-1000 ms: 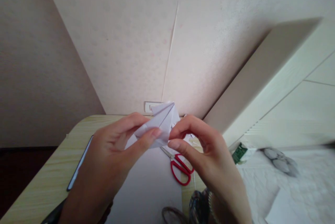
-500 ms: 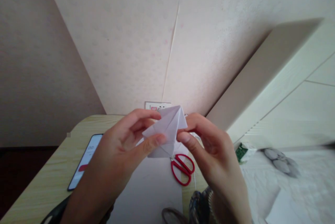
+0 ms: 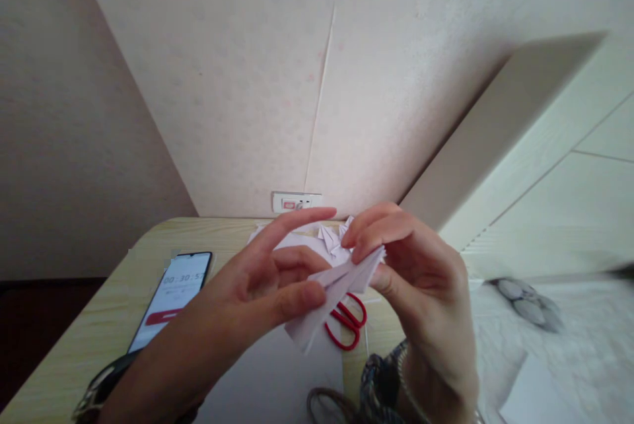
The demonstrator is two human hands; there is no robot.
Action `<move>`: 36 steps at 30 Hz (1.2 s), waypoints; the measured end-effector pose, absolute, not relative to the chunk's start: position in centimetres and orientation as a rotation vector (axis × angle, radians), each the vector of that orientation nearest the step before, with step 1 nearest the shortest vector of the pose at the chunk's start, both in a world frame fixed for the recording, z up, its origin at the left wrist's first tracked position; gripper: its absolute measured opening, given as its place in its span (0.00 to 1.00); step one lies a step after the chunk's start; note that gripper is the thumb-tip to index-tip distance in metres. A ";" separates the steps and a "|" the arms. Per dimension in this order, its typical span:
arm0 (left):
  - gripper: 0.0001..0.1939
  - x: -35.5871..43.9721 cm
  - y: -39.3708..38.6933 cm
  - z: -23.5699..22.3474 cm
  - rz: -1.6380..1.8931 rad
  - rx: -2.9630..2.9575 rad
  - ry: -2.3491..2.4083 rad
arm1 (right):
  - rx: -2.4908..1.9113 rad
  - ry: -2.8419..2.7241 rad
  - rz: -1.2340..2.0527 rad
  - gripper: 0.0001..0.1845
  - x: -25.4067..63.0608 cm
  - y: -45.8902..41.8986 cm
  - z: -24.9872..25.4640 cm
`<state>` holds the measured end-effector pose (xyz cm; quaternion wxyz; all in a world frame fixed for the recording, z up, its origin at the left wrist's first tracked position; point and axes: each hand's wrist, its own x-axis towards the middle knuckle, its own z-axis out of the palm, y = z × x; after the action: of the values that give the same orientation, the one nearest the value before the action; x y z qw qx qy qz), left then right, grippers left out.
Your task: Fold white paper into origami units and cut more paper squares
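Note:
Between my hands is a piece of folded white paper (image 3: 339,286), held tilted above the table. My left hand (image 3: 277,279) pinches its lower left part with the thumb in front, while the index finger stretches out past it. At the upper right end, my right hand (image 3: 411,272) grips the paper between thumb and fingers. Red-handled scissors (image 3: 351,325) lie just below and behind the paper, their blades hidden. White sheets of paper (image 3: 277,371) lie under my hands. Several small folded paper pieces (image 3: 330,238) rest beyond my fingers.
A phone (image 3: 171,298) showing a timer lies left on the wooden table (image 3: 99,325). A power socket (image 3: 296,203) is on the wall behind. A dark cord or band (image 3: 329,404) lies at the front edge. To the right is a white quilted bed surface (image 3: 584,338).
The folded paper has turned from upright to slanted and come lower and right. My right hand now grips its upper end, and my left index finger has straightened.

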<state>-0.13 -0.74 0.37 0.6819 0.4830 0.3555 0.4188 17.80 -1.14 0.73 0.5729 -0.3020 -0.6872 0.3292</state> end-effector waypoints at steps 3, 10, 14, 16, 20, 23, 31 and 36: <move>0.13 -0.6 -0.5 0.5 1.031 1.406 0.991 | -0.844 -1.594 0.771 0.04 17.7 -1.0 0.6; 0.11 -0.9 -0.4 0.6 1.081 1.626 1.058 | -1.084 -1.571 0.755 0.08 17.2 -0.4 0.6; 0.07 -0.5 -0.6 0.3 1.044 1.586 1.007 | -1.066 -1.564 0.787 0.09 16.7 -0.6 0.8; 0.07 -0.4 -0.6 0.3 1.091 1.572 1.018 | -1.038 -1.558 0.812 0.07 16.6 -0.7 0.9; 0.07 -0.2 -0.5 0.5 1.265 1.449 1.030 | -0.970 -1.576 0.895 0.03 16.7 -0.8 1.0; 0.09 -0.2 -0.2 0.5 1.382 1.353 0.981 | -0.994 -1.618 0.937 0.02 16.9 -0.7 1.0; 0.09 -0.1 -0.1 0.1 1.422 1.219 0.985 | -1.017 -1.653 0.893 0.06 16.8 -0.9 0.9; 0.11 -0.1 -0.2 0.1 1.403 1.211 0.996 | -1.027 -1.631 0.875 0.06 16.7 -0.9 0.8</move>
<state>-0.11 -0.15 0.11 0.4959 0.4997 0.4113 0.5790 16.72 -0.87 0.83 0.4902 -0.4228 -0.6717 0.3602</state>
